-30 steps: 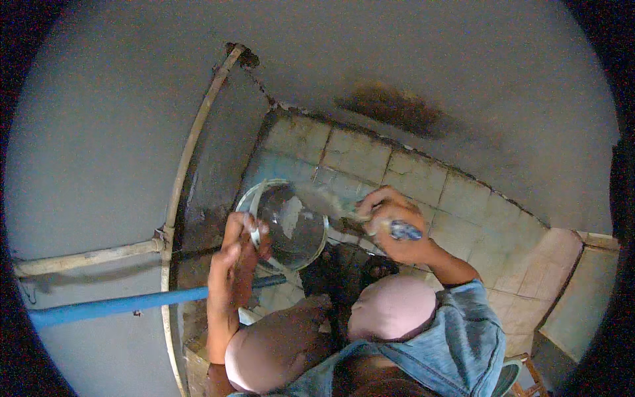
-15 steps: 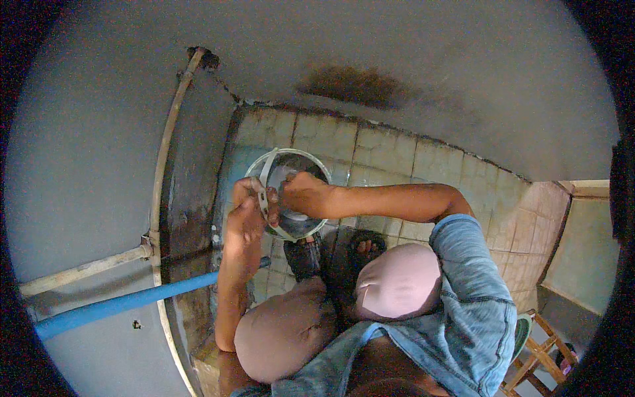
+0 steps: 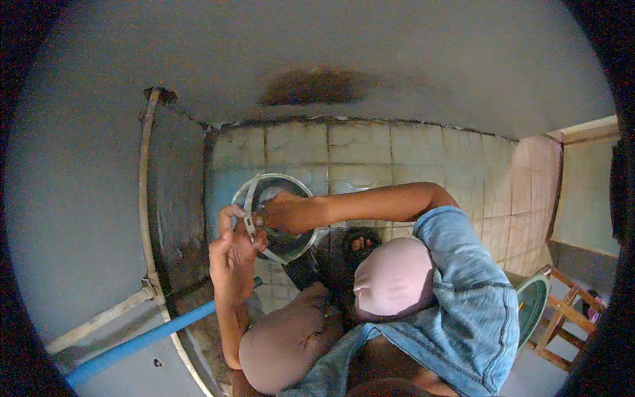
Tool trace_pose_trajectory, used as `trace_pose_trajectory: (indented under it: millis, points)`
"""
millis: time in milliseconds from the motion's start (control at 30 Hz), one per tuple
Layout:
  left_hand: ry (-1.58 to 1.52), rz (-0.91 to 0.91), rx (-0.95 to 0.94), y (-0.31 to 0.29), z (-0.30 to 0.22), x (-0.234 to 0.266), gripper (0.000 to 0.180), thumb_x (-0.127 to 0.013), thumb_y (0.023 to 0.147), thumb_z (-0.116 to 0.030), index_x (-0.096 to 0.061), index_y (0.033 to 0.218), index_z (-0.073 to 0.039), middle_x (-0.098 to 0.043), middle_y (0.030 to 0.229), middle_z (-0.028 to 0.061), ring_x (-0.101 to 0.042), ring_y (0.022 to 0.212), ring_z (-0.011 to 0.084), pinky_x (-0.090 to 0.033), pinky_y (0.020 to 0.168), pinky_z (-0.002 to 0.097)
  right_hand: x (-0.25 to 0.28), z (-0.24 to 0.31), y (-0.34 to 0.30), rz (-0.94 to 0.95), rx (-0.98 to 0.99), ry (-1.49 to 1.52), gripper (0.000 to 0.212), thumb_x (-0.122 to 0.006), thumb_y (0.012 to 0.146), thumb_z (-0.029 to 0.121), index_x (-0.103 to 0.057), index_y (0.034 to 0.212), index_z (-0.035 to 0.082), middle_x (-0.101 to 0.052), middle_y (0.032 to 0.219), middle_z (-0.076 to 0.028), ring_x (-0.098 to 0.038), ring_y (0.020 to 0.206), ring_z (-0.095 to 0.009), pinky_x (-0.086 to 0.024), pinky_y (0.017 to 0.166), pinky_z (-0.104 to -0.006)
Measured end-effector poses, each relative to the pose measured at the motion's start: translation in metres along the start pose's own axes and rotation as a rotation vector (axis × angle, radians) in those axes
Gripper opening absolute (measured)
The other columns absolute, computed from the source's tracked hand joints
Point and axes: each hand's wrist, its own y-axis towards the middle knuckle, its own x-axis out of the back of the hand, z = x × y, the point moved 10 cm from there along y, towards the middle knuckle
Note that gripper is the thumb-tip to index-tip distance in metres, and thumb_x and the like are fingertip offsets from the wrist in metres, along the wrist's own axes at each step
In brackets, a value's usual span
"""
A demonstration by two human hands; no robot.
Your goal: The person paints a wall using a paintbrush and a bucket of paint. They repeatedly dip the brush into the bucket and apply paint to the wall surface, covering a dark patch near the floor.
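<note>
A round bucket with a pale rim [image 3: 296,177] stands on the tiled floor in front of my feet, its inside dark and wet-looking. Its flat white handle [image 3: 250,198] is raised across the left side of the opening. The fingers of my left hand [image 3: 237,241] are closed round that handle. My right hand [image 3: 291,214] reaches in from the right and is down within the bucket's opening, curled like a fist. Its fingertips and whatever they grip are hidden.
Wet pale tiles [image 3: 360,142] cover the floor up to a stained grey wall. A blue pipe [image 3: 142,337] and a white pipe [image 3: 147,192] run at the left. A green basin [image 3: 544,298] and a wooden frame [image 3: 562,304] stand at the right. My bent knees [image 3: 397,278] are close behind the bucket.
The whole view has turned, so bucket and hands appear further left and lower. My left hand still grips the handle; my right hand has shifted slightly within the bucket.
</note>
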Motion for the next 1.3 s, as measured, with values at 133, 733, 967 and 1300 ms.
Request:
trace_pose_trajectory:
  millis: [133,733,967,1300]
  points:
    - [-0.051,-0.012,-0.053,-0.002,-0.002,0.011,0.047,-0.049,0.089,-0.046,-0.048,0.117,-0.008,-0.056,0.104,0.0101,-0.051,0.085,0.0203,-0.042,0.072,0.0334,0.04,0.032,-0.005,0.17,-0.032,-0.084,0.019,-0.066,0.07,0.007,-0.066,0.088,0.0,-0.065,0.09,-0.016,-0.063,0.091,-0.035,-0.051,0.076,-0.0414]
    - [-0.042,-0.047,-0.035,-0.001,-0.013,0.005,0.047,-0.05,0.086,-0.046,-0.046,0.115,-0.009,-0.051,0.103,0.0095,-0.045,0.079,0.0154,-0.036,0.071,0.0296,0.164,0.091,-0.091,0.151,0.004,-0.019,0.017,-0.065,0.073,0.009,-0.061,0.085,-0.002,-0.051,0.096,-0.017,-0.055,0.099,-0.035,-0.049,0.08,-0.0446]
    - [-0.035,0.009,0.004,0.001,-0.008,-0.011,0.047,-0.05,0.085,-0.044,-0.045,0.117,-0.009,-0.051,0.102,0.0085,-0.045,0.078,0.0154,-0.035,0.072,0.029,0.215,0.112,-0.105,0.173,-0.036,0.077,0.016,-0.067,0.068,0.001,-0.06,0.082,-0.003,-0.055,0.096,-0.016,-0.057,0.095,-0.035,-0.049,0.077,-0.0428]
    - [-0.013,0.02,-0.049,0.011,-0.008,-0.015,0.038,-0.049,0.086,-0.036,-0.045,0.115,-0.012,-0.048,0.102,0.0039,-0.039,0.08,0.0134,-0.032,0.072,0.0278,0.156,-0.009,-0.135,-0.357,-0.572,0.919,0.01,-0.066,0.088,0.008,-0.065,0.095,0.003,-0.069,0.085,-0.007,-0.067,0.073,-0.015,-0.056,0.068,-0.0289]
